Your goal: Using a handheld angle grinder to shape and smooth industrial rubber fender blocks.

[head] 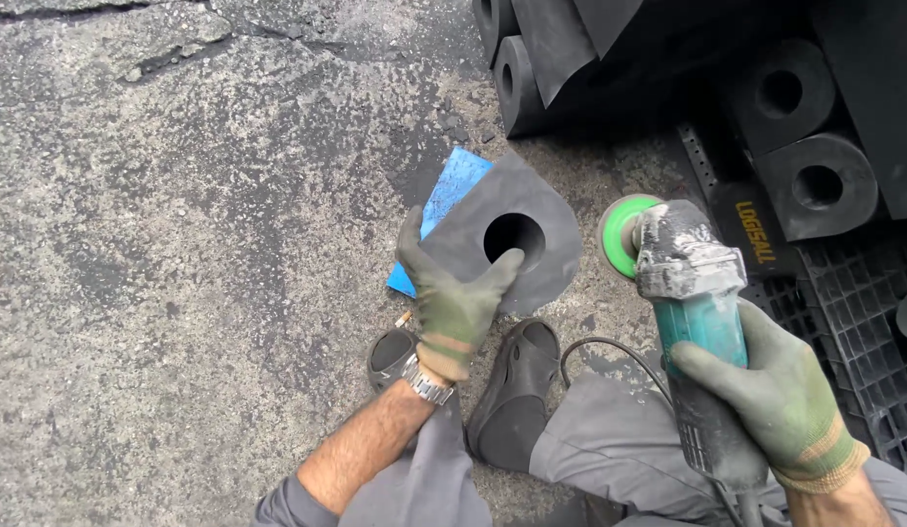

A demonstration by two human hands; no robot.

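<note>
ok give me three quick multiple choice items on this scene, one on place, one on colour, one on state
1. Where is the flat blue sheet?
A. under the dark grey rubber block with a round hole
B. on the black plastic pallet
C. in the right hand

2. What colour is the disc on the teal angle grinder?
A. red
B. green
C. white

3. What is the gloved left hand doing?
A. hanging free
B. gripping the grinder
C. holding the rubber block's edge

Answers:
1 A, the blue sheet sticks out from beneath the block on the concrete ground.
2 B, the disc at the grinder's head is bright green.
3 C, its fingers wrap the block's near edge, while the gloved right hand grips the grinder's body.
</note>
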